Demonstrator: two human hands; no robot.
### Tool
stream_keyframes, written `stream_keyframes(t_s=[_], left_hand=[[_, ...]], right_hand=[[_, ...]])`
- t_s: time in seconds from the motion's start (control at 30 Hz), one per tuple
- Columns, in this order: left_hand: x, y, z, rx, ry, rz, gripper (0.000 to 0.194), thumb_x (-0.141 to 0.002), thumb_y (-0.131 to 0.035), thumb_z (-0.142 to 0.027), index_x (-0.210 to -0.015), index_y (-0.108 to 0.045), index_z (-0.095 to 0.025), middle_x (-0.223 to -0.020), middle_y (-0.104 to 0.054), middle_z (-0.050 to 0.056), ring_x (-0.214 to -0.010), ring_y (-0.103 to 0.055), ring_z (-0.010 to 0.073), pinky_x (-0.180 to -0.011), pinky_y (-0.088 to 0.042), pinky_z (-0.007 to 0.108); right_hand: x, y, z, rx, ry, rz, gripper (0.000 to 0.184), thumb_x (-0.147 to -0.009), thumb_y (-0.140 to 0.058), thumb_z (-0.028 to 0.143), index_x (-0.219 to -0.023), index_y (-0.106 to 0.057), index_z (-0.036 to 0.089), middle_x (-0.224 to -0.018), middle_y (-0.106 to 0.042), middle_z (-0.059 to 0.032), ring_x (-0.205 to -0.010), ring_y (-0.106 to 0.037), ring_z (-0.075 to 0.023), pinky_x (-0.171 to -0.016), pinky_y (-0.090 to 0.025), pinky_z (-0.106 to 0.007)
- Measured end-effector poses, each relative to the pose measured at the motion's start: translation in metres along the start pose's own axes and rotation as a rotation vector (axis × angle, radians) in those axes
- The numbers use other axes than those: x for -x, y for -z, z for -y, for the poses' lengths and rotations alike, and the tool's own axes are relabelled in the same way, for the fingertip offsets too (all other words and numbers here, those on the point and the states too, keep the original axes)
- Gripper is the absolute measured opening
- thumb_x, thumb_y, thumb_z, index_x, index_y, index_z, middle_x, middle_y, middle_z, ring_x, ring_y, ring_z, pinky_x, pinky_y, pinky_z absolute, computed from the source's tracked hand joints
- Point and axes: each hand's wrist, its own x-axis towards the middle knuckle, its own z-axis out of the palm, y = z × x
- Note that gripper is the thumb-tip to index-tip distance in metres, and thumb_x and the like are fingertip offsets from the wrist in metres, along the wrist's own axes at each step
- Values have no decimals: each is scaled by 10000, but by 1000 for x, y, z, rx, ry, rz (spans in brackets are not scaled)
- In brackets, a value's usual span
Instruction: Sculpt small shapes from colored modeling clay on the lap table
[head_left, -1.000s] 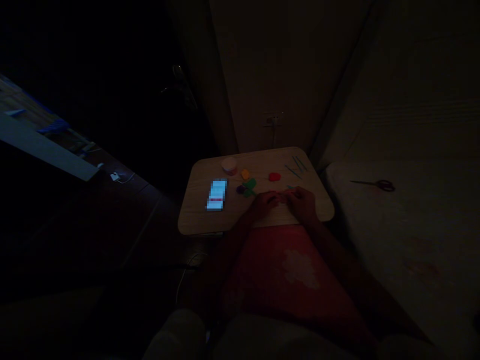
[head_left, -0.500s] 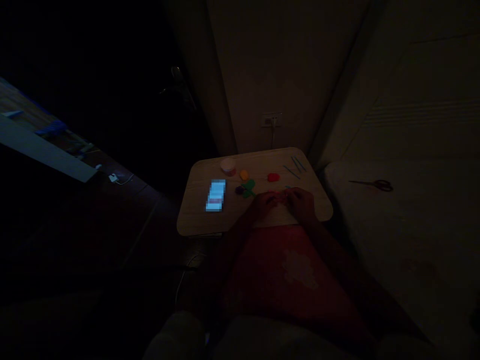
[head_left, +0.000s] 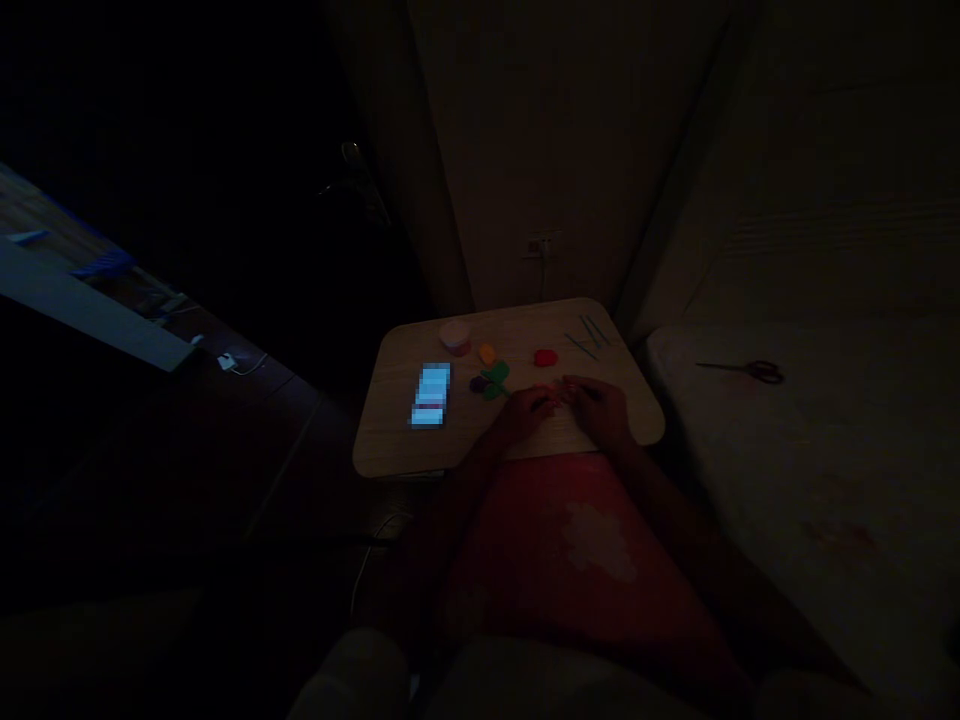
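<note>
In dim light, my left hand (head_left: 528, 412) and my right hand (head_left: 602, 408) meet over the near right part of a small wooden table (head_left: 397, 450). Their fingers are closed around a small red piece of modelling clay (head_left: 556, 392), mostly hidden by the fingertips. Just beyond them lies a brighter red lump of clay (head_left: 545, 357). Left of my left hand are a green leaf-like clay shape (head_left: 496, 374) and a dark purple lump (head_left: 478, 384). A yellow-orange lump (head_left: 487, 354) sits behind these.
A lit phone (head_left: 431, 395) lies at the table's left, with a pale tub (head_left: 454, 336) behind it. Several thin sticks (head_left: 581, 347) rest at the back right. Scissors (head_left: 754, 371) lie on a pale surface to the right. A wall socket (head_left: 541, 245) holds a plug and cable.
My right hand's fingers have shifted slightly left and closer to my left hand. A bluish bit seen beside them earlier no longer shows. The view has tilted slightly; the objects stay put.
</note>
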Motion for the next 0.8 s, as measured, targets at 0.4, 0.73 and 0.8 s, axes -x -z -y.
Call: stream_keyframes(t_s=[0.4, 0.73, 0.8], left_hand=[[1, -1, -2, 16, 36, -1, 226, -937, -582, -307, -955, -733, -139, -946, -728, 58, -801, -627, 155, -752, -493, 251], [1, 0, -3, 12, 16, 1, 218, -943, -578, -290, -944, -738, -142, -912, -733, 59, -854, -646, 172, -814, -512, 270], [0, 0, -4, 8, 29, 3, 214, -939, -579, -276, -945, -742, -137, -927, -737, 60, -846, -648, 168, -819, -512, 270]], right_hand=[[4, 0, 23, 2, -123, -12, 325, -855, -635, 421, -637, -682, 185, -528, -628, -21, -509, -559, -156, -543, -436, -273], [0, -1, 2, 1, -38, -1, 413, -903, -580, 445, -1112, -780, 151, -900, -793, -102, -732, -692, -207, -745, -547, -347], [0, -1, 1, -27, -32, -10, 436, -918, -572, 466, -1143, -770, 149, -897, -789, -96, -721, -688, -200, -754, -551, -351]])
